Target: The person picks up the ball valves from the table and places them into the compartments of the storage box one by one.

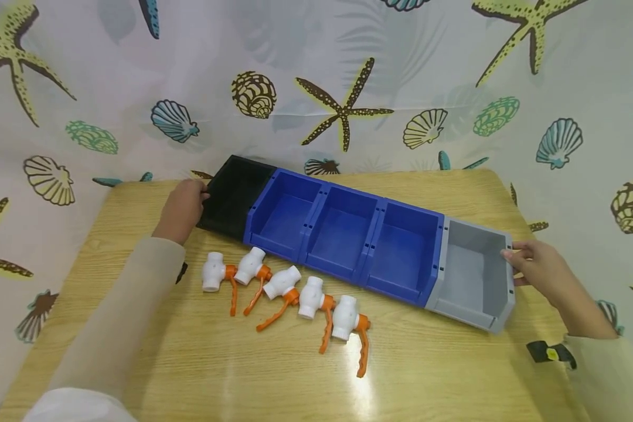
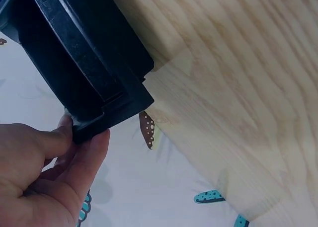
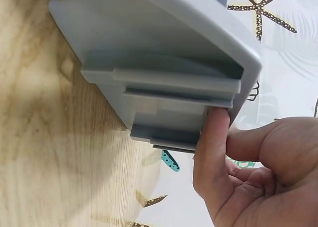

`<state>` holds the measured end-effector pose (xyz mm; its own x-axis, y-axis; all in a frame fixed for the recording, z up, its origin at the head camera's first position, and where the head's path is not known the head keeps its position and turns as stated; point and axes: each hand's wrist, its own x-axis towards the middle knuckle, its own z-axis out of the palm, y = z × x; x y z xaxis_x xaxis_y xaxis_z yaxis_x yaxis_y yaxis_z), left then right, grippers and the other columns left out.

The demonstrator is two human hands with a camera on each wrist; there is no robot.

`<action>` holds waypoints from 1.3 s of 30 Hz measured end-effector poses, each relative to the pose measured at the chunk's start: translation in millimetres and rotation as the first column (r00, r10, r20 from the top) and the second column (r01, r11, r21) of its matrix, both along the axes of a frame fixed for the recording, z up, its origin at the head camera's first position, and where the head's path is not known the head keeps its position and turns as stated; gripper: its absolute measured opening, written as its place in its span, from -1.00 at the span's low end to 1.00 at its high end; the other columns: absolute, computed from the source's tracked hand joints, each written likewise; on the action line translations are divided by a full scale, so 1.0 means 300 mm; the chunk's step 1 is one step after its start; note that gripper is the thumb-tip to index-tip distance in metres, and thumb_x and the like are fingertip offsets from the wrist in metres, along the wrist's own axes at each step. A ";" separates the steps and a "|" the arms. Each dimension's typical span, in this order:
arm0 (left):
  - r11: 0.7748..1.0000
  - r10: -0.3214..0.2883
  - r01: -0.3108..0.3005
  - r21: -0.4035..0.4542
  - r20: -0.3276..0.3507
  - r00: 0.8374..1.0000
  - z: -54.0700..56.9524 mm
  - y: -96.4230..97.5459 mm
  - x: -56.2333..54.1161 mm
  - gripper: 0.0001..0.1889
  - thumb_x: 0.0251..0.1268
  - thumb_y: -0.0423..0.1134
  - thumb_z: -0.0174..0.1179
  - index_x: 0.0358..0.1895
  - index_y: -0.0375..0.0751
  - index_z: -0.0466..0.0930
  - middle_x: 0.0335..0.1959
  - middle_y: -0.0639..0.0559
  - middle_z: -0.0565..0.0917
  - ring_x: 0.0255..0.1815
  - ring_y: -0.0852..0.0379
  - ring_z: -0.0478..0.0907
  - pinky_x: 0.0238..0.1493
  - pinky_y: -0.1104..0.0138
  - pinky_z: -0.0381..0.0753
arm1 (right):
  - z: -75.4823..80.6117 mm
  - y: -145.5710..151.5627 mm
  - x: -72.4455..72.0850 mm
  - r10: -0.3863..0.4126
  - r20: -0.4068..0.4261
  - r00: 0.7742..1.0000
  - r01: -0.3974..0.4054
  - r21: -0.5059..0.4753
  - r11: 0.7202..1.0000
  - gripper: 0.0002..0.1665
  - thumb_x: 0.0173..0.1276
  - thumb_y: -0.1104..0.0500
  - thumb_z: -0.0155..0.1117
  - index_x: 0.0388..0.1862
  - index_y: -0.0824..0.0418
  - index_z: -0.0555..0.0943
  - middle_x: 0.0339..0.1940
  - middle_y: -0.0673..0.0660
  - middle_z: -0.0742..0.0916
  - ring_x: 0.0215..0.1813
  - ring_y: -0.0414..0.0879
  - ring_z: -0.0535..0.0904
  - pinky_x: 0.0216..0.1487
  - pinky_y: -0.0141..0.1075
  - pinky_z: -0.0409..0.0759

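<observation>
Row of five smooth plastic bins on a wood-grain counter (image 1: 453, 375). Left hand (image 1: 181, 210) pinches the black bin (image 1: 231, 199) at one end; right hand (image 1: 540, 271) grasps the ribbed wall of the grey bin (image 1: 472, 275) at the other. Three blue bins (image 1: 343, 237) lie between.

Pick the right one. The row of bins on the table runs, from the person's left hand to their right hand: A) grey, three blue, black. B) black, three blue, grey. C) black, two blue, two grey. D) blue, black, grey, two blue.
B: the left hand holds the black bin, then come three blue bins, and the right hand holds the grey bin.
</observation>
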<state>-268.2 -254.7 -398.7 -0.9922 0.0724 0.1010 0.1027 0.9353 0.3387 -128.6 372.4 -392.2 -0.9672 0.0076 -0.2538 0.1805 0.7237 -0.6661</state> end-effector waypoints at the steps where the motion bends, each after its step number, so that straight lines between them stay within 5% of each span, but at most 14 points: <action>1: 1.000 0.003 -0.003 0.003 -0.002 1.000 0.000 -0.005 0.003 -0.84 0.33 -0.44 0.03 -0.17 -0.49 0.55 -0.17 -0.36 0.55 -0.12 -0.24 0.50 -0.12 -0.02 0.46 | 0.002 -0.001 -0.012 0.003 0.006 1.000 -0.003 -0.003 1.000 -0.26 0.50 0.03 -0.10 0.22 0.71 0.08 0.01 0.63 0.43 -0.25 0.10 0.63 -0.34 -0.20 0.63; 17: 0.995 0.067 -0.065 0.072 -0.034 0.997 0.001 -0.099 0.050 -0.79 0.34 -0.40 0.05 -0.14 -0.56 0.53 -0.18 -0.43 0.56 -0.11 -0.30 0.50 -0.08 -0.06 0.44 | 0.031 -0.049 -0.233 0.058 0.102 0.993 -0.055 -0.027 0.998 -0.23 0.50 0.00 -0.11 0.29 0.64 0.01 0.09 0.56 0.36 -0.22 -0.02 0.55 -0.28 -0.17 0.62; 25: 0.988 0.129 -0.133 0.077 0.056 0.990 0.022 -0.132 0.079 -0.77 0.37 -0.40 0.01 -0.11 -0.57 0.50 -0.17 -0.42 0.55 -0.18 -0.25 0.51 -0.13 -0.04 0.46 | 0.040 -0.121 -0.315 0.078 0.073 0.994 -0.086 0.125 0.988 -0.36 0.49 0.12 -0.06 0.23 0.65 0.12 -0.02 0.55 0.46 -0.16 0.23 0.57 -0.35 -0.17 0.63; 34: 0.986 0.167 -0.169 0.004 0.133 0.977 0.027 -0.178 0.091 -0.76 0.34 -0.44 -0.01 -0.09 -0.61 0.49 -0.10 -0.48 0.52 -0.10 -0.33 0.50 -0.17 -0.07 0.48 | 0.056 -0.190 -0.417 0.071 0.130 0.989 -0.088 0.135 0.987 -0.41 0.50 0.15 -0.10 0.24 0.63 0.12 0.04 0.54 0.43 -0.06 0.30 0.52 -0.29 -0.12 0.62; 39: 0.976 0.186 -0.207 0.066 0.246 0.951 0.045 -0.229 0.087 -0.68 0.39 -0.32 0.00 0.00 -0.58 0.44 -0.04 -0.47 0.48 -0.12 -0.29 0.48 -0.10 -0.07 0.45 | 0.063 -0.218 -0.465 0.079 0.117 0.990 -0.096 0.150 0.984 -0.44 0.50 0.17 -0.10 0.23 0.61 0.14 0.01 0.52 0.43 -0.09 0.28 0.54 -0.30 -0.12 0.62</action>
<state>-242.2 -323.5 -385.1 -0.9820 -0.1249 -0.1419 -0.1735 0.8935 0.4142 -267.9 306.9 -373.2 -0.9320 -0.0280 -0.3613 0.1780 0.8330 -0.5238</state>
